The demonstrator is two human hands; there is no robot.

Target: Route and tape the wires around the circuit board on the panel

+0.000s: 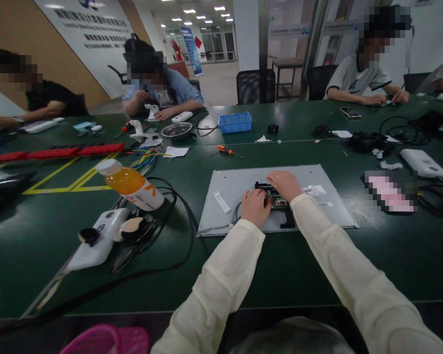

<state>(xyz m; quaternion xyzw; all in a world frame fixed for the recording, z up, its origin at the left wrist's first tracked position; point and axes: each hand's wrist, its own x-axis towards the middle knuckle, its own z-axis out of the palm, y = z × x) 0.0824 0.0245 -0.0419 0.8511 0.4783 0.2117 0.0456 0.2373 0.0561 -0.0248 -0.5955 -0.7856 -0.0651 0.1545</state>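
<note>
A flat grey display panel [339,211] lies on the table in front of me. At its middle sits a green circuit board [279,202] with a black plastic bracket [288,219] around it. My left hand [256,207] has its fingers curled onto the board's left side. From the far right, my right hand [285,185] closes its bent fingers over the board's upper edge, and its fingertips are partly hidden. A grey cable [237,212] runs out from beside my left hand across the panel. A white strip label [222,202] is stuck on the panel's left part.
Left of the panel stand an orange drink bottle [131,184] and a white power bank [99,241] amid black cables. Beyond the panel lie an orange-handled screwdriver [227,150] and a blue basket [235,123]. A pink phone [390,191] is at right. Several people sit across the table.
</note>
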